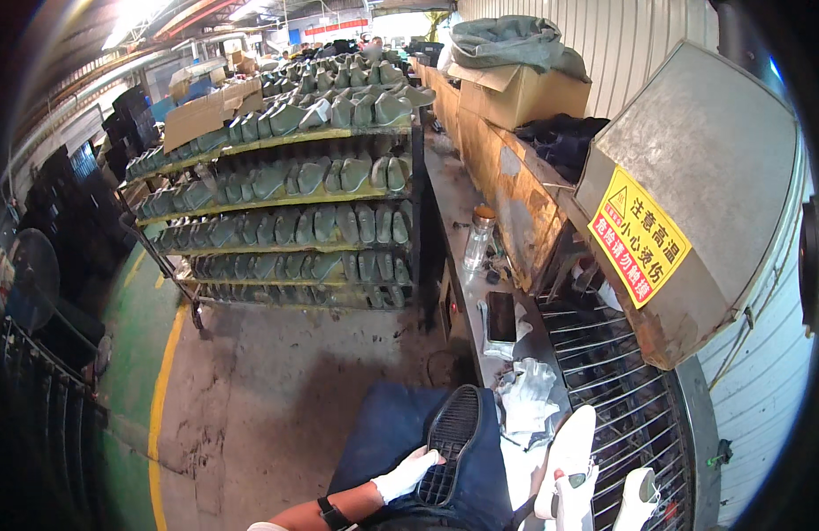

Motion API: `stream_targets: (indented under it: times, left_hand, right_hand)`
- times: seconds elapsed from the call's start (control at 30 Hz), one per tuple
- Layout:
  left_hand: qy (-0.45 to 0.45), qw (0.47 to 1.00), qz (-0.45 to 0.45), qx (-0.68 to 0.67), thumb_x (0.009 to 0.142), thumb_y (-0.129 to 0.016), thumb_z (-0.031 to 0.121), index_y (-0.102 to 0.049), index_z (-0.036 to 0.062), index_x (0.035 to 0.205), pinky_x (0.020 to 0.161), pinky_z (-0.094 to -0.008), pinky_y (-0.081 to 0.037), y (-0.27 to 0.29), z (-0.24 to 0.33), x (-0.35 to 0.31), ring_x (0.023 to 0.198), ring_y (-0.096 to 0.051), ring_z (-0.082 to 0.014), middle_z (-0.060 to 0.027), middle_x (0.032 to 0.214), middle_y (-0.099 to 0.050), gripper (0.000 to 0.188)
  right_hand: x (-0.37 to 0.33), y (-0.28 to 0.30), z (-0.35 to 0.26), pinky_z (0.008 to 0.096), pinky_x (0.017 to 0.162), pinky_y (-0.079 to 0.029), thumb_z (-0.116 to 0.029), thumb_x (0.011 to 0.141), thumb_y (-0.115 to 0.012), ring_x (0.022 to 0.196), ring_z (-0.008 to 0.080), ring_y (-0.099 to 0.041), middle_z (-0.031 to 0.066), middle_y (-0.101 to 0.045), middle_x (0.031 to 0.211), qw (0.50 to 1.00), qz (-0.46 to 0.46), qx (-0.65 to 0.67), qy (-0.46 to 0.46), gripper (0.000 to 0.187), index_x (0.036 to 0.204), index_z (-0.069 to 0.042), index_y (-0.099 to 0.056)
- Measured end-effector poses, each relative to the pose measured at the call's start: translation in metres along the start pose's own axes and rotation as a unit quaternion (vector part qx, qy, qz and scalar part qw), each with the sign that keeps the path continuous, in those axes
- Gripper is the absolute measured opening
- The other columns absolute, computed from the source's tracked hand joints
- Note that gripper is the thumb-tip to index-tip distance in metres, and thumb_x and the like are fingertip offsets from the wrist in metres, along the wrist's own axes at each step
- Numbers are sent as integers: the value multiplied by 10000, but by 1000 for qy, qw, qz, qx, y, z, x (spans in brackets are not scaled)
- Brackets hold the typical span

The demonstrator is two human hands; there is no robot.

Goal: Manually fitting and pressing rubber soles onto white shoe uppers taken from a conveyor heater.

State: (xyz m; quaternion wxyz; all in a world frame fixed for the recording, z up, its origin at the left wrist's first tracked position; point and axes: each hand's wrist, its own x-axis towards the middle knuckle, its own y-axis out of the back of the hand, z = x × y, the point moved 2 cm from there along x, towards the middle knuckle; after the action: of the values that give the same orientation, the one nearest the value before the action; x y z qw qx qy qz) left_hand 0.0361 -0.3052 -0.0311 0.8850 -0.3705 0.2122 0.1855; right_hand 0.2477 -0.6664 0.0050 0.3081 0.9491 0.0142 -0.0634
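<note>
My left hand point(406, 478), in a white glove with a bare thumb tip, grips the lower part of a black shoe sole point(453, 429). The sole's ribbed, grid-patterned face is turned up over dark blue cloth on my lap. At the bench edge my right hand point(576, 497), also white-gloved and partly hidden, is closed around a white shoe point(574, 440), toe pointing away from me. Just right of it, a second white shoe point(638, 498) with a grey-green last inside rests on the metal bar rack point(617, 376).
A wheeled rack point(276, 195) of grey-green shoe lasts stands ahead. Along the bench are a phone point(502, 317), crumpled white gloves point(527, 398) and a glass bottle point(478, 241). A metal hood point(692, 195) with a yellow warning label overhangs the bar rack. A fan point(33, 279) stands left.
</note>
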Motion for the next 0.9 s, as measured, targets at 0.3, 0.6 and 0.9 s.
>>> stream_targets:
  times: [0.3, 0.6, 0.9]
  left_hand:
    - [-7, 999, 37, 3, 949, -661, 80, -637, 67, 1385, 1036, -397, -530, -16, 23, 3, 1126, -622, -202, -48, 1211, -681, 437]
    - [-60, 993, 60, -79, 1013, -707, 188, -581, 62, 1473, 943, -411, -651, -28, 62, -13, 1027, -762, -248, -93, 1221, -739, 494]
    - [-147, 987, 67, -8, 1035, -720, 121, -524, 98, 1597, 1090, -386, -572, -44, 68, -25, 1265, -683, -211, -62, 1431, -676, 596]
  right_hand:
    - [-3, 0, -31, 432, 1073, -551, -95, 881, -892, 1281, 254, -660, 160, -675, 1386, 983, -71, 127, 114, 675, 1456, -30, -546]
    - [-18, 9, -79, 418, 1225, -435, -114, 799, -938, 1471, 269, -484, 170, -523, 1557, 954, -216, 207, -3, 1208, 1756, -28, -206]
    - [-32, 8, -67, 410, 1182, -505, -90, 772, -946, 1398, 300, -606, 179, -608, 1491, 971, -142, 178, 78, 1173, 1723, 13, -268]
